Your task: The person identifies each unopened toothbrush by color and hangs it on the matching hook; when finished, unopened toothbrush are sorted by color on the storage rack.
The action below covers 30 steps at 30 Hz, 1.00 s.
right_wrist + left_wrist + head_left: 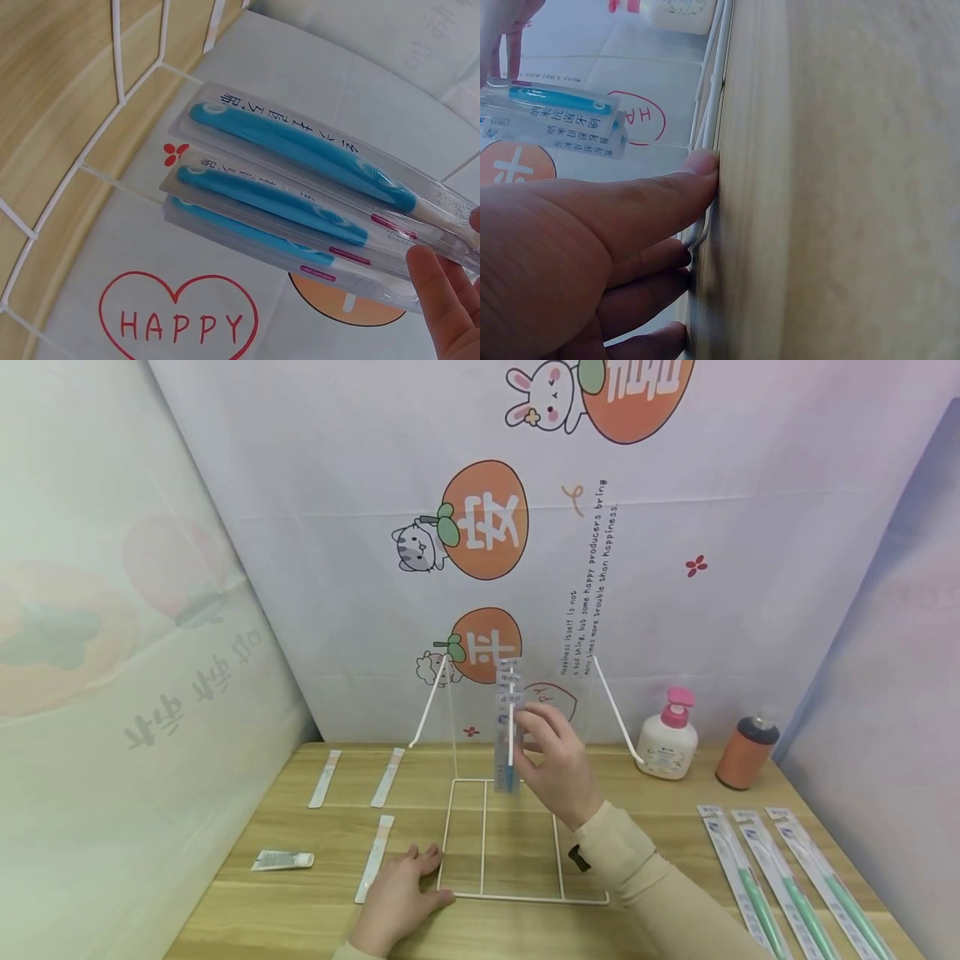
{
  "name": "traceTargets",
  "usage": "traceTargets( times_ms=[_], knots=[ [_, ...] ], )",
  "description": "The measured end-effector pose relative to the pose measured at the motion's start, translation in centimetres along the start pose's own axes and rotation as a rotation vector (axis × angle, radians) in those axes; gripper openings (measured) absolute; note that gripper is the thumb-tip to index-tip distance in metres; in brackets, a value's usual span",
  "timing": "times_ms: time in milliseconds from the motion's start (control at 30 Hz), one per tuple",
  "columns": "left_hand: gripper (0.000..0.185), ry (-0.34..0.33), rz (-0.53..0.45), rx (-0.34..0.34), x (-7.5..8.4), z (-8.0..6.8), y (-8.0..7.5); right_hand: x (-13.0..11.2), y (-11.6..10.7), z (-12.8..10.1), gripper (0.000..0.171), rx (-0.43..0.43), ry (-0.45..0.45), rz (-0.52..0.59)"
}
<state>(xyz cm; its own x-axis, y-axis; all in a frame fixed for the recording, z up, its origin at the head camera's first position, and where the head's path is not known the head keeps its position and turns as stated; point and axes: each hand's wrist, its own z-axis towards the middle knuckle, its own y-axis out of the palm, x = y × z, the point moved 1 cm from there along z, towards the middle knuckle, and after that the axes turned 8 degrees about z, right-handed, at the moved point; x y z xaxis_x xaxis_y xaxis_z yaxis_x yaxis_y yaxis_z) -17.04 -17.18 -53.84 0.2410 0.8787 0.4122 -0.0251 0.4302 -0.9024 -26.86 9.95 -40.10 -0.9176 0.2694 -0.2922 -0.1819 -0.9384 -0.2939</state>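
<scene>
In the head view my right hand [558, 764] is at the middle hook [512, 743] of a white wire rack [483, 839]. It pinches the front packaged toothbrush [504, 760] near that hook. Three blue-handled brushes in clear packs hang one behind another there; the right wrist view shows the nearest blue toothbrush [300, 154], with my fingertips [431, 277] at its pack's right end. My left hand [401, 893] rests at the rack's front left base corner. In the left wrist view its thumb [652, 206] presses the base wire, the other fingers extended below.
Side hooks [429, 702] [617, 710] stick out left and right. Slim white packets [384, 777] and a small tube [281, 860] lie left. A pink-topped pump bottle [667, 739] and an orange can [746, 753] stand behind right. Three green packaged toothbrushes [791, 881] lie at front right.
</scene>
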Motion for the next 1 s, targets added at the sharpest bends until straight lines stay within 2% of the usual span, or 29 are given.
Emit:
traceTargets(
  times_ms=[733,867,1000],
  knots=[
    [0.068,0.01,0.02,0.011,0.0,-0.1,0.0,0.0,-0.4,-0.3,0.048,0.001,0.017,-0.024],
    [0.068,0.007,0.014,0.01,0.1,-0.1,-0.1,0.0,-1.4,-1.0,0.052,-0.008,0.038,-0.022],
    [0.068,0.004,0.01,0.011,0.2,-0.2,0.0,0.5,-3.5,-2.4,0.06,-0.028,0.071,-0.013]
  ],
)
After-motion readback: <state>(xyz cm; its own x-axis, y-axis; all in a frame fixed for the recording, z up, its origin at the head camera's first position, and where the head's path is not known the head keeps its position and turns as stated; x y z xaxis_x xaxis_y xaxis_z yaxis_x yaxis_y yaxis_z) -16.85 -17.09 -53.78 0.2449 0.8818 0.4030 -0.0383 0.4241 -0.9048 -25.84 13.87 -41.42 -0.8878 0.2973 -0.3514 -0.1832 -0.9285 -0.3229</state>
